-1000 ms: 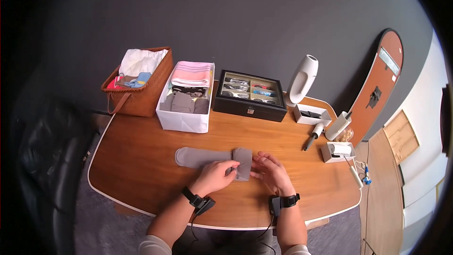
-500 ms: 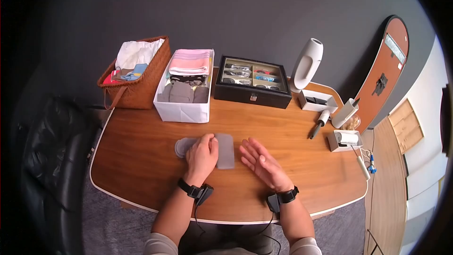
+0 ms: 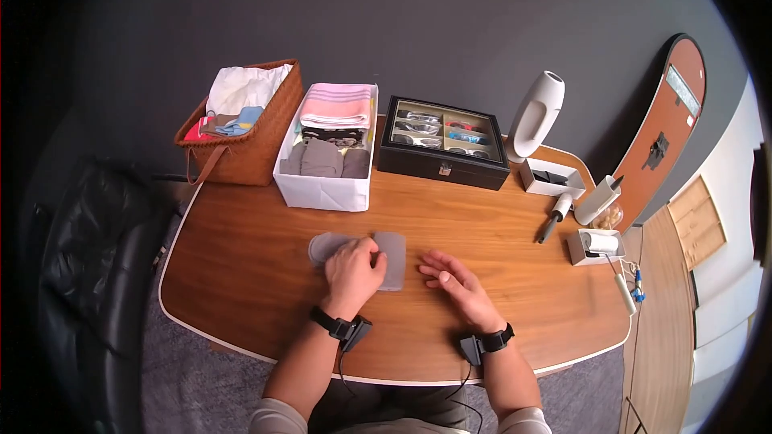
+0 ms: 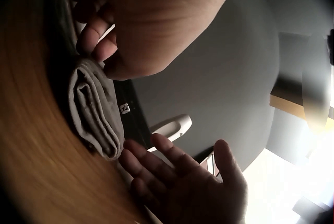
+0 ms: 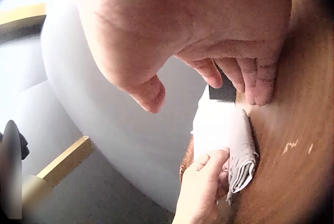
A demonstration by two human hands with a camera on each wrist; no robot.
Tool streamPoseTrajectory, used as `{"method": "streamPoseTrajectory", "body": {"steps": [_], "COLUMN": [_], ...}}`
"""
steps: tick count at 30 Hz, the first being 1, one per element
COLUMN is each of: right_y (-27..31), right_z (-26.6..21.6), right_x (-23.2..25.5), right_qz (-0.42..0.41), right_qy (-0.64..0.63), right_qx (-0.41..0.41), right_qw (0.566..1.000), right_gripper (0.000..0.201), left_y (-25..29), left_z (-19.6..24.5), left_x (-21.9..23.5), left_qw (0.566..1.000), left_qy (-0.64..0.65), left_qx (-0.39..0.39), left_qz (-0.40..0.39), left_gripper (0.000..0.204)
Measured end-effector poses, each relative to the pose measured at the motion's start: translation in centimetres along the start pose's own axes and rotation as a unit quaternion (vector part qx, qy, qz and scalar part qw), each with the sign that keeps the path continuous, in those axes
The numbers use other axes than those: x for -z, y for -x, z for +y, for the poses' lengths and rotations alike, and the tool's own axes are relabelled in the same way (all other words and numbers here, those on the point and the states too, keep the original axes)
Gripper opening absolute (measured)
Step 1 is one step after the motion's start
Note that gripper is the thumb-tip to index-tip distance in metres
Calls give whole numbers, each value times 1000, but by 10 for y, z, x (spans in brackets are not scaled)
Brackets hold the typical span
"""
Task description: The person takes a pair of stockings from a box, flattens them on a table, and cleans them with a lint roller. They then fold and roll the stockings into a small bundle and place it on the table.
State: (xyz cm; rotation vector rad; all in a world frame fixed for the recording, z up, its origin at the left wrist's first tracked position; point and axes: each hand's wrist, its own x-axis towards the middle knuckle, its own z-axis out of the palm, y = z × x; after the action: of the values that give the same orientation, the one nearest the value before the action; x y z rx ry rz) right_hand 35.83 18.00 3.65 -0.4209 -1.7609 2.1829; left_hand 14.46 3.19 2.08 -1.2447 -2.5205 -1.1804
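Both forearms (image 3: 512, 374) stretch forward, pretty much side by side. Left hand (image 3: 354, 273) is knuckles-up with the fingers curled under, while the right hand (image 3: 460, 293) sits apart from it, fingers loosely extended, palm facing inward.

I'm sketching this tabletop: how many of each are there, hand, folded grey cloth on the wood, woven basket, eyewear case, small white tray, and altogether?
Left hand and right hand: 2
Folded grey cloth: 1
Woven basket: 1
Eyewear case: 1
Rear white tray and front white tray: 2
Total: 7
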Motion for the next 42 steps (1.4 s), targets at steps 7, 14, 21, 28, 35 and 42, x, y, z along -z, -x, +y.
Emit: {"method": "streamPoseTrajectory", "body": {"steps": [7,14,21,28,35,42], "right_y": [3,4,5,6,13,16], "right_z": [1,-14,-14,-10,-21,-20], "right_x": [13,20,17,7,7,-4], "right_qz": [36,115,113,81,88,-40], "right_qy": [-104,-110,-67,-54,9,23], "right_qx": [-37,-54,-73,-89,-51,23], "right_qw": [993,986,989,991,995,999], "right_gripper": [61,58,58,58,51,67], "left_y": [10,1,1,12,22,16], "left_z": [19,10,7,9,18,-10], "left_x": [1,-5,11,8,12,-1], "left_qw": [993,992,975,974,959,958], "left_qy": [31,77,118,69,88,224], "left_qx": [-55,-93,-158,-159,-161,-32], "left_qz": [-97,-32,-105,-148,-216,-178], "left_gripper": [31,19,16,33,40,43]}}
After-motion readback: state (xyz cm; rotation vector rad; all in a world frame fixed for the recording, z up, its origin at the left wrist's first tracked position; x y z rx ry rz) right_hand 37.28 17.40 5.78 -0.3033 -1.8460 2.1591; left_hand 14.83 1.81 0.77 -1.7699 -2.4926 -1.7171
